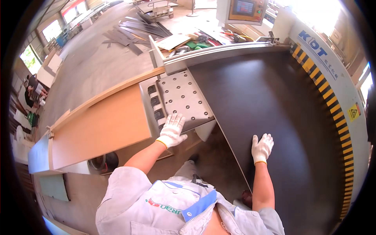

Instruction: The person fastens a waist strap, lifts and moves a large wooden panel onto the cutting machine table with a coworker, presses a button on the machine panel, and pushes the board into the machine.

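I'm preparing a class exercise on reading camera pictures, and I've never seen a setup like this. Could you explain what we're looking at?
There is one picture, taken from a wide fisheye camera on the worker's head, looking down; that is why straight edges bend. No robot is involved: the hands are the worker's own, in white knit gloves.

The left hand lies flat at the near edge of a light metal plate dotted with round studs. The right hand is spread on a large dark panel. Neither grips anything.

Along the right runs a pale machine housing with yellow-and-black warning stripes; a control screen stands at the top. On the left lies an orange-brown board.
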`<state>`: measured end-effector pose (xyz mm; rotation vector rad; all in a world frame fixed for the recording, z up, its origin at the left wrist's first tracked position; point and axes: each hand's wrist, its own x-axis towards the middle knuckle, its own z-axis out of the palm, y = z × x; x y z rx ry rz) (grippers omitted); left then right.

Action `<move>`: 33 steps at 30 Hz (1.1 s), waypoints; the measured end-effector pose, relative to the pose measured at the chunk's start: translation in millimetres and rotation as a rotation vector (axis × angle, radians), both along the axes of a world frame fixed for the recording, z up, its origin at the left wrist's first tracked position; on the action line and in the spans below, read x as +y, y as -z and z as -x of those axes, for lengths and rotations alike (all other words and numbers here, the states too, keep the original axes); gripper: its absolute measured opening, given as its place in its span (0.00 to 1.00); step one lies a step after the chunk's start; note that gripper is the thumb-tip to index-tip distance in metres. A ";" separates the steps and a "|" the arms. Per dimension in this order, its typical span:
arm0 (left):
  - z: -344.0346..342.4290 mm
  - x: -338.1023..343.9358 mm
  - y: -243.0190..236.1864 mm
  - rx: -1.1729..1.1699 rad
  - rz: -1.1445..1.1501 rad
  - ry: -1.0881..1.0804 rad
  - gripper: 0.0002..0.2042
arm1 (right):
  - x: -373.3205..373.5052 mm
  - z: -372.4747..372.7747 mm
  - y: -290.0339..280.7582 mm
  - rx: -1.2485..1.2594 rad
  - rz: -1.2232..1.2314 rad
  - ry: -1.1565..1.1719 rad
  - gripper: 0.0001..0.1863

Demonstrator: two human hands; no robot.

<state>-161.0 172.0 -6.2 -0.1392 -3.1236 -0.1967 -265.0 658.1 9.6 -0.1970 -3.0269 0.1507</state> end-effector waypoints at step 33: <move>-18.0 -47.4 31.2 0.417 -0.187 -0.014 0.31 | 95.4 -608.8 42.6 -0.070 -0.044 0.992 0.50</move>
